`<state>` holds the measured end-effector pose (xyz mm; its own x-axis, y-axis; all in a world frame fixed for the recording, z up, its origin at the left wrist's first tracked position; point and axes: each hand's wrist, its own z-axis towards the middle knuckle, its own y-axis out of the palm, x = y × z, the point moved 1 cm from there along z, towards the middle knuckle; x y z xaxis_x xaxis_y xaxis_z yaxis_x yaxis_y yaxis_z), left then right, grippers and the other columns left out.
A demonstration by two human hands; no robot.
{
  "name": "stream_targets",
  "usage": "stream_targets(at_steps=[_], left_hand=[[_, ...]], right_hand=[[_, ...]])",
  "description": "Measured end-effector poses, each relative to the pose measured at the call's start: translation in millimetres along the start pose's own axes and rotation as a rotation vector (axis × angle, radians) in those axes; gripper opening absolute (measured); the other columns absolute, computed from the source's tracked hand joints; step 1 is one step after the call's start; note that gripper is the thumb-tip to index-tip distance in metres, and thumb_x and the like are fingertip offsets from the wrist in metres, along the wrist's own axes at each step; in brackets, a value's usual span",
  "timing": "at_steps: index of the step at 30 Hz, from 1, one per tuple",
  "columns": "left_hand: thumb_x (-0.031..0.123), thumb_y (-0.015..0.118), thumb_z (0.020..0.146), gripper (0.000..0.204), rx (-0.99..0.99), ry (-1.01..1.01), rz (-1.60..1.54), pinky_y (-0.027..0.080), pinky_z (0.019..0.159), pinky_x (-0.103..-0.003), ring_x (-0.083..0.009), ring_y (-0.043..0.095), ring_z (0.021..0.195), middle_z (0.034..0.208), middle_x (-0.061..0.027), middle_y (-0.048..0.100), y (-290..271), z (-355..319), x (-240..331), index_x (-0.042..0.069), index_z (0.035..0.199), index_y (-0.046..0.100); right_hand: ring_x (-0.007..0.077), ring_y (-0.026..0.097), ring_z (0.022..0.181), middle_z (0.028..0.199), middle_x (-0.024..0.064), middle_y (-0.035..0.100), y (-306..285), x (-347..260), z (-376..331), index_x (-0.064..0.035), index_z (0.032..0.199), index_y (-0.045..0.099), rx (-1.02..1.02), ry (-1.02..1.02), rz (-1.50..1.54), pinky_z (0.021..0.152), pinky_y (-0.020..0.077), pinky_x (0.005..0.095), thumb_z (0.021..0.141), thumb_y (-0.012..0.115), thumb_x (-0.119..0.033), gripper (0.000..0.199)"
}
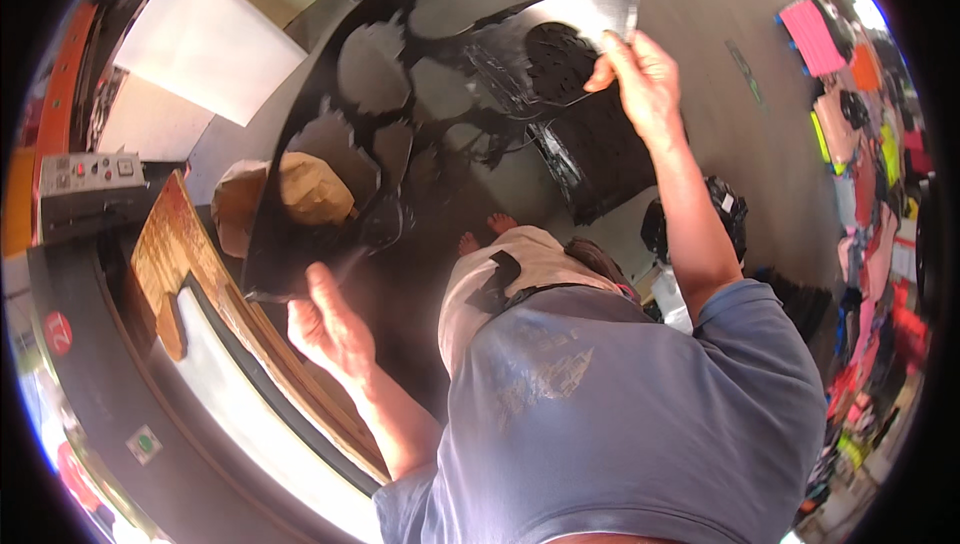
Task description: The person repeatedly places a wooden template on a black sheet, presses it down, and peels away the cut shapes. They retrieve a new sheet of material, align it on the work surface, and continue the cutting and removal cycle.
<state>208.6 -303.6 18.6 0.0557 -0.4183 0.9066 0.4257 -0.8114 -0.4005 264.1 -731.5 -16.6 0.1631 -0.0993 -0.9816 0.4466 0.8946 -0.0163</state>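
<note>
I hold a large thin black sheet (pixel 470 34) with several leaf-shaped cut-outs up in front of me, tilted over the floor. My left hand (pixel 330 329) grips its lower left corner from below. My right hand (pixel 640 74) pinches its upper right edge, arm stretched out. Through the cut-outs I see grey floor and a tan sack (pixel 310 189). My feet (pixel 485 232) show below the sheet.
A machine with a wooden board (pixel 185 254) and a white bed (pixel 260 414) runs along my left. A control box (pixel 90 179) with buttons sits at far left. Black perforated sheets (pixel 600 159) lie on the floor. Colourful items (pixel 860 174) pile at the right.
</note>
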Motion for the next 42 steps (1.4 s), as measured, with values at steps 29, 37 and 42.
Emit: stream_targets(at_steps=[29, 37, 42], left_hand=[[0.040, 0.064, 0.107, 0.045, -0.857, -0.058, -0.179, 0.044, 0.061, -0.031, -0.0099, 0.045, 0.065, 0.071, 0.0019, 0.048, 528, 57, 71, 0.003, 0.082, 0.058], [0.024, 0.057, 0.112, 0.040, -0.881, -0.087, -0.344, 0.054, 0.105, -0.034, -0.0215, 0.070, 0.115, 0.120, -0.0179, 0.075, 531, 75, 114, -0.005, 0.139, 0.062], [0.037, 0.052, 0.109, 0.046, -0.618, 0.594, -0.838, 0.054, 0.102, -0.044, -0.0334, 0.068, 0.109, 0.115, -0.0229, 0.069, 418, 124, 284, -0.005, 0.122, 0.064]], right_hand=[[0.0137, 0.064, 0.071, 0.084, 0.0036, 0.070, -352, 76, 313, 0.0003, 0.119, 0.070, 0.366, 0.119, -0.631, 0.068, 0.0562, 0.0310, 0.102, 0.070, -0.035, 0.039], [0.0429, 0.067, 0.103, 0.106, 0.0246, 0.069, -340, 281, 261, -0.0017, 0.112, 0.063, 0.040, 0.354, -1.010, 0.088, 0.0521, 0.0498, 0.096, 0.063, -0.029, 0.032], [0.0443, 0.068, 0.085, 0.092, 0.0237, 0.071, -283, 336, 138, -0.0011, 0.088, 0.071, -0.249, 0.442, -0.843, 0.076, 0.0548, 0.0500, 0.089, 0.064, -0.019, 0.019]])
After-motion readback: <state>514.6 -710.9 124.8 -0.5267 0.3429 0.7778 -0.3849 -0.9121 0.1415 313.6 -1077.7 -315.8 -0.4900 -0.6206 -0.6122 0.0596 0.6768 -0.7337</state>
